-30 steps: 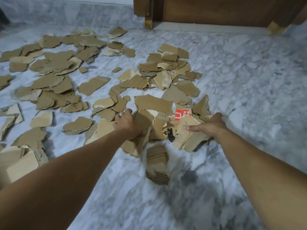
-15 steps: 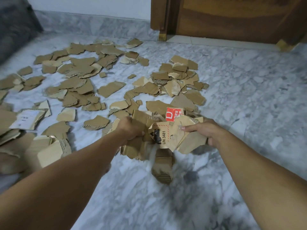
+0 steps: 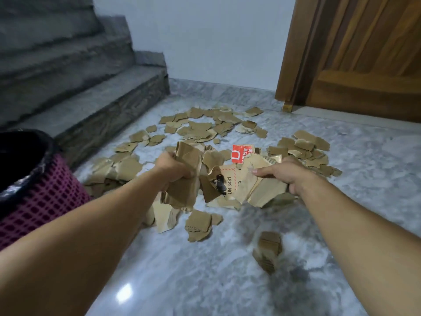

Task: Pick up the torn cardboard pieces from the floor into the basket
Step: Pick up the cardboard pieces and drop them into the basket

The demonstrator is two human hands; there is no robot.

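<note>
Nearest us, loose scraps (image 3: 198, 225) and a small stack (image 3: 268, 252) lie on the marble floor (image 3: 205, 281) beneath our load, and the basket (image 3: 34, 179) stands at our left. Our left hand (image 3: 175, 166) has its grip clenched around a wad of cardboard pieces (image 3: 184, 188) while the right hand (image 3: 284, 176) pinches the printed piece (image 3: 230, 185) and others (some look ready to slip), so we should squeeze inward and swing left over the rim. Beyond, most torn cardboard (image 3: 205, 131) is spread toward the door (image 3: 364, 53).
</note>
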